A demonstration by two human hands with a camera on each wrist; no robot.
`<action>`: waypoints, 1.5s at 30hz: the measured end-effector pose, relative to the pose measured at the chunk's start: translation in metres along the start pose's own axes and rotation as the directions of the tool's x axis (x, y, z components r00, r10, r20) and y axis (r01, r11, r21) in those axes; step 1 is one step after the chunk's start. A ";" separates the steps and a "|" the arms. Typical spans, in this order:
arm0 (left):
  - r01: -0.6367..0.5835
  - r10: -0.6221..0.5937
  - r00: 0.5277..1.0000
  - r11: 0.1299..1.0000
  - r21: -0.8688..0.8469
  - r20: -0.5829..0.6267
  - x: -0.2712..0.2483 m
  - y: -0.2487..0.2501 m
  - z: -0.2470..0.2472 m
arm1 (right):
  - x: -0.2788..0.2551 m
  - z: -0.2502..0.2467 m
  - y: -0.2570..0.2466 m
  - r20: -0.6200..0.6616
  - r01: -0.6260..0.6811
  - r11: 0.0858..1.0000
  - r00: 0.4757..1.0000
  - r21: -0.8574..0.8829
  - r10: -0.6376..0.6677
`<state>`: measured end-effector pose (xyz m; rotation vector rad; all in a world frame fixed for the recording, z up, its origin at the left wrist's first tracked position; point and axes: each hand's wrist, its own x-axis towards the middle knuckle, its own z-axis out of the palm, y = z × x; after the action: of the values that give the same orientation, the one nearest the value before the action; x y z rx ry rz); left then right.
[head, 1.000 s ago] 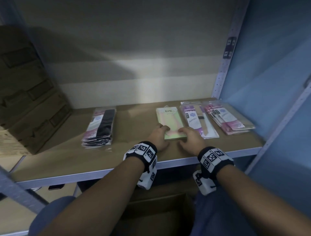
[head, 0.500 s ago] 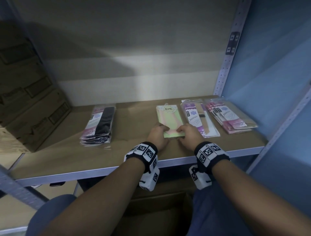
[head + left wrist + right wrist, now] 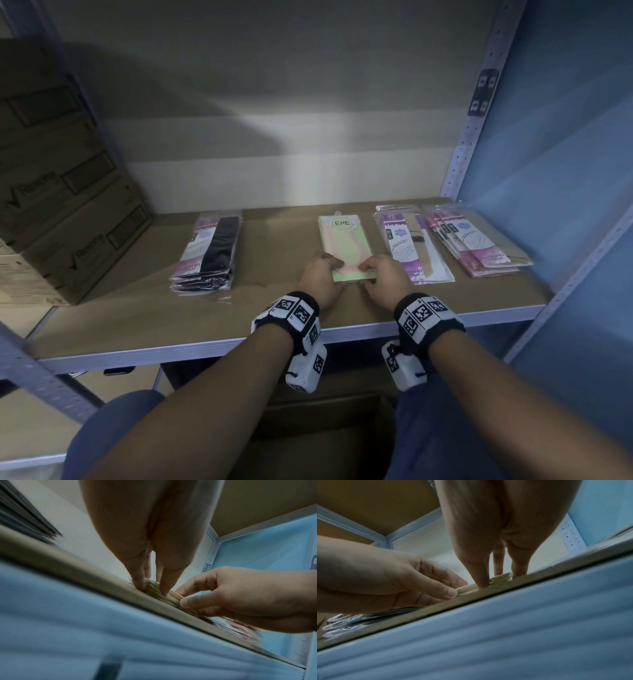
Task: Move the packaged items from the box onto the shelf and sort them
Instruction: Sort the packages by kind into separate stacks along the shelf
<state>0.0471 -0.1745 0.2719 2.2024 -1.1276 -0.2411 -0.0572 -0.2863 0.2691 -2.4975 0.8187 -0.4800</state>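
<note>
Left hand [image 3: 320, 278] and right hand [image 3: 383, 279], fingers curled, each pinch a near corner of the green packet stack [image 3: 346, 245]: pale green-pink, "ENE" label, flat on the shelf [image 3: 137, 325], between black-item packets [image 3: 209, 255] and purple-labelled packets [image 3: 409, 245].
</note>
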 end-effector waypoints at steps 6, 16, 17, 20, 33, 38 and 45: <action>0.046 -0.046 0.999 0.999 0.010 -0.009 -0.005 -0.018 -0.017 | 0.003 0.012 -0.021 0.017 0.035 0.999 0.999 -0.008 -0.035; 0.145 -0.144 0.989 0.989 0.009 -0.045 -0.014 -0.058 -0.056 | 0.016 0.046 -0.064 0.060 0.091 0.992 0.994 0.087 -0.097; 0.156 -0.155 0.987 0.988 0.009 -0.048 -0.015 -0.062 -0.059 | 0.017 0.048 -0.068 0.065 0.095 0.991 0.993 0.091 -0.101; 0.185 -0.186 0.980 0.983 -0.018 -0.074 -0.016 -0.072 -0.064 | 0.021 0.057 -0.077 0.081 0.103 0.991 0.991 0.091 -0.110; 0.207 -0.206 0.977 0.978 0.008 -0.051 -0.015 -0.078 -0.067 | 0.025 0.053 -0.079 0.121 0.078 0.990 0.988 0.121 -0.093; 0.187 -0.187 0.982 0.982 0.019 -0.029 -0.016 -0.066 -0.070 | 0.024 0.044 -0.076 0.159 0.021 0.971 0.985 0.238 -0.061; 0.080 -0.073 0.994 0.993 0.083 -0.080 -0.017 -0.046 -0.075 | 0.022 0.015 -0.067 0.128 -0.044 0.964 0.992 0.263 0.010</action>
<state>0.0990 -0.1069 0.2992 2.3132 -1.0301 -0.1416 -0.0026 -0.2476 0.2953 -2.2408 0.6896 -0.3897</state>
